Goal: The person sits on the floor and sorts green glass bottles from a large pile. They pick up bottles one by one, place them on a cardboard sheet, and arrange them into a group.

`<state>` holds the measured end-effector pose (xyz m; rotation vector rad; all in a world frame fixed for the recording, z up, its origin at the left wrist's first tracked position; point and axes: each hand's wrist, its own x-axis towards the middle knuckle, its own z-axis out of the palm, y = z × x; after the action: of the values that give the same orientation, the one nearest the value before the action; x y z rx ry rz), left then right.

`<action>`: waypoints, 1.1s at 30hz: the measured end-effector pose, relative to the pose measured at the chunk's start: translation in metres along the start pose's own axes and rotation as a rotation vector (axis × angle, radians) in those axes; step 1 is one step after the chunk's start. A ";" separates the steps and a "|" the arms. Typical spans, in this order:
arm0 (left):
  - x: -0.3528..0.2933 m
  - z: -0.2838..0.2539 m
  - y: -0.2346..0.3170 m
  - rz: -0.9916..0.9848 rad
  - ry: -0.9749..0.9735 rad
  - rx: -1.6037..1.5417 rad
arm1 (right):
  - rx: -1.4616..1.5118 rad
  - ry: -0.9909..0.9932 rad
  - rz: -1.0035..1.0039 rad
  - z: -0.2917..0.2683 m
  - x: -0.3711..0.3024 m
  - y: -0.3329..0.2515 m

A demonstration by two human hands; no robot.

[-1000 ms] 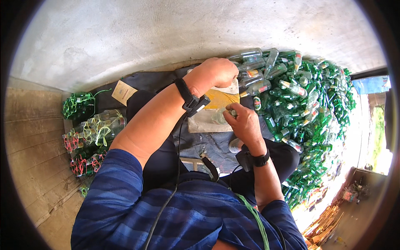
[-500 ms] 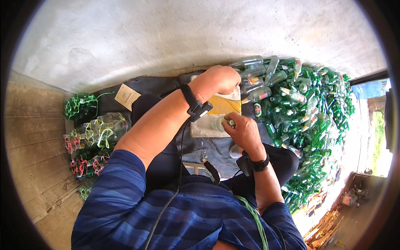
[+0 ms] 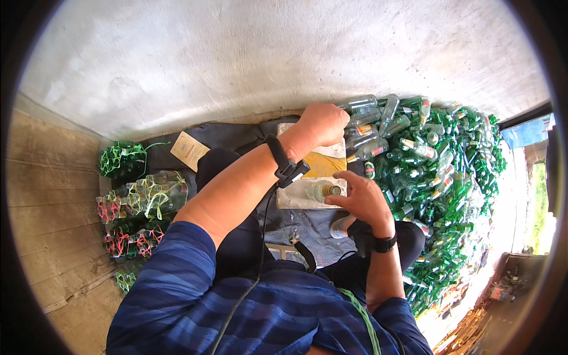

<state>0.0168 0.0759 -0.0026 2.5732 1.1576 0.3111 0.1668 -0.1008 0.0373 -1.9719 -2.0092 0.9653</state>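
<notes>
right hand: this hand has thumb and fingers apart, spread around the mouth of the bottle, not closed on it; whether a fingertip brushes the glass cannot be told.
bottle: the clear bottle is on the near end of the board, mouth toward the camera, seemingly upright.
left hand: this hand is over the board's far end, beside the pile, fingers curled; their tips are hidden, so whether they grip anything cannot be told.
done: the bundles off to the left, bound with yellow-green and pink ties, look finished, a small share against the pile.
left: the pile on the right, mostly green with clear ones toward its far edge, looks loose and untied, so most seems undone. the bottle on the board shows no tie either.
wall: behind everything, a pale wall.
</notes>
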 end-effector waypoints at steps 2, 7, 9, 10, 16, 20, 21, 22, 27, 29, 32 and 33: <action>0.000 0.002 0.002 0.009 0.014 0.030 | 0.094 0.177 -0.067 -0.003 -0.002 -0.001; 0.008 0.012 0.007 0.008 0.057 0.047 | 0.196 0.485 -0.378 0.021 0.005 -0.046; 0.010 0.014 0.011 -0.004 0.064 0.056 | 0.147 0.557 -0.483 0.037 0.012 -0.061; 0.012 0.015 0.011 -0.011 0.071 0.060 | 0.096 0.595 -0.503 0.044 0.017 -0.063; 0.020 0.023 0.005 -0.031 0.124 0.032 | 0.080 0.628 -0.476 0.051 0.023 -0.065; 0.015 0.024 0.013 0.020 0.019 0.111 | 0.190 0.619 -0.459 0.047 0.025 -0.060; 0.014 0.025 0.011 0.068 0.030 0.117 | 0.202 0.654 -0.481 0.047 0.026 -0.059; 0.013 0.029 0.008 0.113 0.042 0.125 | 0.234 0.665 -0.476 0.047 0.026 -0.060; 0.009 0.035 0.007 0.191 0.150 0.166 | 0.301 0.563 -0.319 0.038 0.020 -0.060; 0.010 0.033 0.010 0.192 0.147 0.137 | 0.286 0.558 -0.335 0.038 0.021 -0.057; 0.015 0.031 0.013 0.169 0.217 -0.105 | 0.250 0.579 -0.370 0.036 0.023 -0.056; 0.018 0.031 0.015 0.160 0.263 -0.258 | 0.236 0.590 -0.384 0.036 0.024 -0.057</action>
<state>0.0483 0.0740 -0.0247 2.4489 0.9202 0.8014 0.0975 -0.0849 0.0328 -1.4442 -1.7381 0.4356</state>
